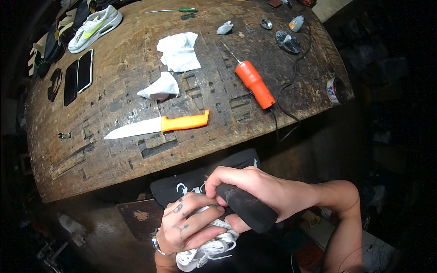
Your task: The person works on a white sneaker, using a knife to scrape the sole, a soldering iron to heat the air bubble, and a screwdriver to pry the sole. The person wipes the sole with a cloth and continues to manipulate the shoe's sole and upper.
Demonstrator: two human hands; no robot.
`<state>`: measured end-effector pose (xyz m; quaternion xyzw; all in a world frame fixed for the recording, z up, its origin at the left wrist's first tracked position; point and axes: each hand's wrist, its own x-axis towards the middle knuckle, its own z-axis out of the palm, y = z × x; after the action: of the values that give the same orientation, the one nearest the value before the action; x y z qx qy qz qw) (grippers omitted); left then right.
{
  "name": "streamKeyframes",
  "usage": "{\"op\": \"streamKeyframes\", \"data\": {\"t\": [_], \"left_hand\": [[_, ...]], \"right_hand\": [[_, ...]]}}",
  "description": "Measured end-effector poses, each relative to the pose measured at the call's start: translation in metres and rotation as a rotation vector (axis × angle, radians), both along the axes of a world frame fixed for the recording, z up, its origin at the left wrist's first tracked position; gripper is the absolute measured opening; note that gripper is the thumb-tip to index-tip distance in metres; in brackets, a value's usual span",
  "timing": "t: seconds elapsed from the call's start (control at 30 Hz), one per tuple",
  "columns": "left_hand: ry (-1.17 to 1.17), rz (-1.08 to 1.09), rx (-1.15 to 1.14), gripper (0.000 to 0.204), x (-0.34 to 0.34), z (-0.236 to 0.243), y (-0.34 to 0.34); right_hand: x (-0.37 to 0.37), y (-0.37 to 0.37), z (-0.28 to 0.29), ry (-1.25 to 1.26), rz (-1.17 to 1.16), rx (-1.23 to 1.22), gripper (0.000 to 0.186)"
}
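Observation:
Low in the head view, my left hand (186,223) has its fingers curled over a white laced item (202,252), apparently a shoe, whose laces bunch below them. My right hand (268,186) grips a bulky black handle (246,209) right against the left fingertips; the tool’s working end is mostly hidden. Both hands are over my lap, where a black cloth with white print (168,182) shows beyond them, just below the bench edge.
A worn wooden workbench (114,159) holds an orange-handled knife (184,122), an orange corded power tool (252,82), crumpled white cloths (177,52), two phones (85,70), a white sneaker (93,29), a screwdriver (182,10), a small bottle (296,23) and a tin (336,91).

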<state>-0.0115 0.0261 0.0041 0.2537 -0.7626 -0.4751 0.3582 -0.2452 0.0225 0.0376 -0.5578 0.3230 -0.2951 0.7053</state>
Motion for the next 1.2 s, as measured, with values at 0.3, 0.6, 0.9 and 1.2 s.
{"op": "streamKeyframes", "data": {"t": [0.3, 0.6, 0.9, 1.2], "left_hand": [[-0.034, -0.013, 0.135, 0.052, 0.001, 0.005, -0.005], [-0.121, -0.104, 0.170, 0.056, 0.008, 0.008, -0.017], [-0.136, -0.155, 0.204, 0.063, 0.014, 0.006, -0.022], [-0.131, -0.171, 0.205, 0.063, 0.016, 0.006, -0.020]], "right_hand": [[-0.003, -0.001, -0.001, 0.017, 0.007, 0.031, 0.044], [-0.002, -0.002, -0.002, 0.084, -0.010, -0.019, 0.046], [0.000, -0.004, 0.002, 0.052, 0.011, 0.036, 0.046], [0.001, -0.002, 0.001, 0.049, -0.004, 0.036, 0.044]]}}
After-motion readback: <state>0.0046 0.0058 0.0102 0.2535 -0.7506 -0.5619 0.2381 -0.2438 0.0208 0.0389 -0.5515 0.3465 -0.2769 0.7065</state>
